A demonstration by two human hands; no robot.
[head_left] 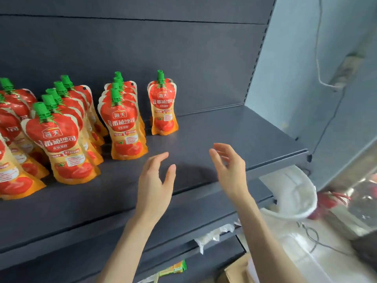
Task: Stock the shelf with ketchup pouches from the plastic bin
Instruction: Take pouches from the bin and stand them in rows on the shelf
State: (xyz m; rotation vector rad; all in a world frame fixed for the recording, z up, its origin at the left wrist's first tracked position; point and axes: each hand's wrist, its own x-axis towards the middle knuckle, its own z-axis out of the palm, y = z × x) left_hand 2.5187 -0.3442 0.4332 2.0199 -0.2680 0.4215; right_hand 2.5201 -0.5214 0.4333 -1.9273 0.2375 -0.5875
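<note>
Ketchup pouches (124, 121) stand upright on the left half of the grey shelf (234, 135), in columns running near to far. In the rightmost column we see two, the rear one mostly hidden behind the front one. Next column left: we count four green caps. Next again: five caps. The leftmost columns are cut off by the frame edge, so the count there is unclear.

Left hand (157, 180) and right hand (228, 166) hover over the shelf's near part, right of the pouches, apart from them and from each other. On both, the fingers are apart and loosely curved, gripping nothing. We can't tell whether either hand touches the board.

Right of the shelf and lower there is one white rounded container (291, 193), blurred; we can't say if it's the bin. Red items (328, 199) beside it are too smeared to identify. Below the shelf is one green packet (175, 267), partly hidden. One cardboard box (234, 270) at the bottom is cropped. One cable (318, 58) hangs down the wall (295, 58) on the right.
</note>
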